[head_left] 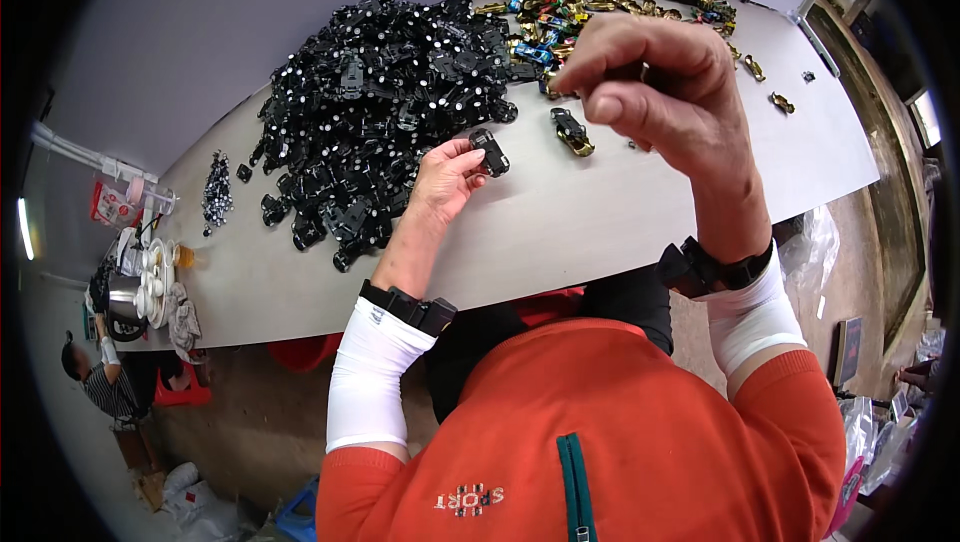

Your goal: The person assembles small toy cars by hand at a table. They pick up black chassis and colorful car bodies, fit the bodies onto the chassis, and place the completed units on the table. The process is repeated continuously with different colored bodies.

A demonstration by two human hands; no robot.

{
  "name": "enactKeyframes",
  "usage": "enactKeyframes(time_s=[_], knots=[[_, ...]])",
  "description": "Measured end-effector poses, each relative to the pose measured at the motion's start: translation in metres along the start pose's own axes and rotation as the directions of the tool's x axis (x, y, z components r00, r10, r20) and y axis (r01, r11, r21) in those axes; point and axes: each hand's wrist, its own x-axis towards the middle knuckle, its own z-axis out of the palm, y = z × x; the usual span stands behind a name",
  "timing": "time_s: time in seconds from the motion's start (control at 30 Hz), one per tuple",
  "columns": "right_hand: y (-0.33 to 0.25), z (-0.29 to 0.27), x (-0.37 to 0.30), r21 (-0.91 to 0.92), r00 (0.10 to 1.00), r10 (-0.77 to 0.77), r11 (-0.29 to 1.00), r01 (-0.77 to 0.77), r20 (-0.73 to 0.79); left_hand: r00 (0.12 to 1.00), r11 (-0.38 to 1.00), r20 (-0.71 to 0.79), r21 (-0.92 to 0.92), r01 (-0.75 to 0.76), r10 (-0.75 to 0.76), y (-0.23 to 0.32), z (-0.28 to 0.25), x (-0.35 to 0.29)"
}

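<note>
Between its thumb and fingers, my left hand point(452, 177) grips a black toy car chassis point(490, 153), just above the table at the front right of a big heap of black toy car chassis point(370, 102). Raised high over the table, my right hand point(665, 92) has curled fingers, with a gap between thumb and index finger and nothing visible in it. To the left of the right hand, a toy car point(572, 132) with black and gold parts lies by itself on the tabletop.
Behind my right hand is a pile of gold and coloured toy car bodies point(560, 17); a few gold bodies point(782, 102) lie apart. Small silvery parts point(217, 192) sit on the left of the table point(540, 232). White cups point(155, 282) stand at the left end. Another person point(105, 387) is far left.
</note>
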Motion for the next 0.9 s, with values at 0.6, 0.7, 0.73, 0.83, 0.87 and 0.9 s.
enactKeyframes(time_s=[0.6, 0.7, 0.73, 0.83, 0.87, 0.9], knots=[[0.158, 0.062, -0.042, -0.661, 0.977, 0.187, 0.721, -0.206, -0.1, 0.993, 0.953, -0.102, -0.29, -0.087, 0.059, -0.006, 0.016, 0.002], [0.158, 0.058, -0.049, -0.694, 0.986, 0.155, 0.703, -0.154, -0.061, 0.998, 0.957, 0.044, -0.29, -0.03, 0.045, -0.014, 0.022, 0.026], [0.164, 0.054, -0.05, -0.67, 0.99, 0.128, 0.73, -0.133, -0.057, 0.998, 0.962, 0.047, -0.271, -0.034, 0.048, -0.014, 0.024, 0.027], [0.152, 0.029, -0.056, -0.584, 0.947, 0.27, 0.746, -0.32, -0.174, 0.994, 0.993, -0.099, -0.107, -0.051, 0.04, -0.006, 0.049, 0.001], [0.154, 0.019, -0.056, -0.667, 0.94, 0.206, 0.664, -0.339, -0.273, 0.996, 0.997, -0.082, -0.063, -0.037, 0.032, -0.009, 0.042, 0.003], [0.162, 0.011, -0.055, -0.71, 0.884, 0.323, 0.528, -0.465, -0.338, 0.995, 0.998, -0.102, -0.065, -0.024, 0.018, -0.012, 0.038, -0.001]])
